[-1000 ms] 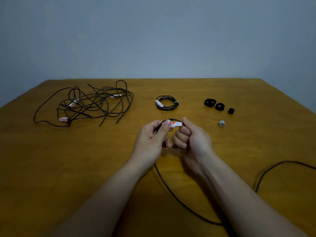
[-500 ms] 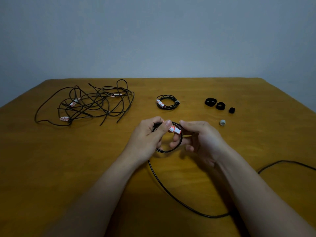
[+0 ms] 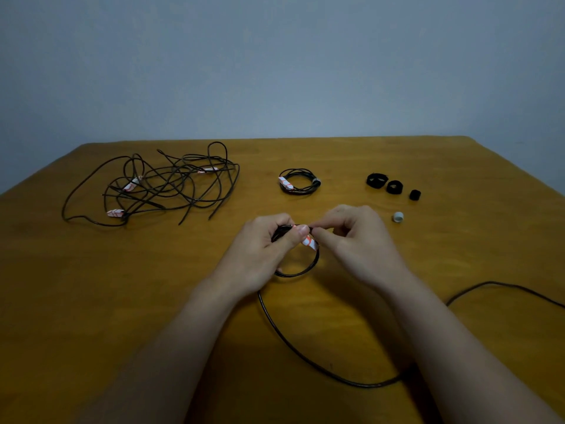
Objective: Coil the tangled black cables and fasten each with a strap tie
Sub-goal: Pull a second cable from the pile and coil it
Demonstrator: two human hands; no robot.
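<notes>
Left hand (image 3: 263,252) grip closed on the thin black cable (image 3: 301,272): thumb pressed over the top of the loop by the white-and-red paper tag (image 3: 309,242), fingers curled round the strands. Right hand (image 3: 357,240) grip also closed on it, index & thumb pinching the cable at the loop's top, touching the left thumb tip.

Vs 1 s ago: both fists were bunched tight on a small loop w/ the tag lying level btwn them. Half a sec ago the right hand let go & spread. Now it's back pinching, tag tilted down-right, loop hanging wider below the left hand, just above the brown wooden counter (image 3: 91,301). Reads as one more turn laid on.

Long tail runs from the loop toward the person, under the right forearm & off right, so plenty left to wind.

One tied coil (image 3: 299,182) sits farther back. Tangled pile of black cables (image 3: 171,185) lies far left, black strap ties (image 3: 376,180) far right, w/ a small grey-white ring (image 3: 398,216) near them.
</notes>
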